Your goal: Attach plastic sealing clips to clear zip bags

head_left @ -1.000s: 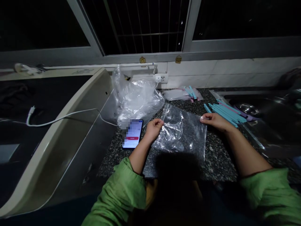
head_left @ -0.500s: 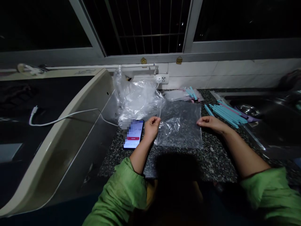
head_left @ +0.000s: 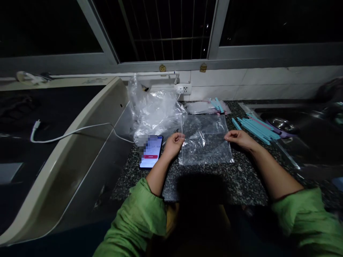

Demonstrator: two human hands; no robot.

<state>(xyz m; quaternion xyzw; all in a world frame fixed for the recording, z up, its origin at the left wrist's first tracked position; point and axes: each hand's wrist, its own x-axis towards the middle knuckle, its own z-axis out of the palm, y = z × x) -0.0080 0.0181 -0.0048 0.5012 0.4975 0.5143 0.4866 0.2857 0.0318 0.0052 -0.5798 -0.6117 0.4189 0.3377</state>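
Head view shows a clear zip bag, likely light, limp and slippery, best gripped by opposite edges, where left hand and right hand pinch it with their fingers.

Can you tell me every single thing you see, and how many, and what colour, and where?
counter: one, speckled dark grey, middle
flat bag: one, clear, above counter
crumpled plastic: uncountable, clear, behind phone
phone: one, dark-edged, counter's left
cable: one, white, left
big casing: one, beige and black, far left
socket: one, white, wall
strips: many, blue and pink, by sink
pale packets: uncountable, whitish, counter's back
sink: one, dark, right
ornaments: two, yellowish, under window
window: one, grey-framed, top
sleeves: two, green, bottom
left hand, right hand: two, skin-toned, holding flat bag
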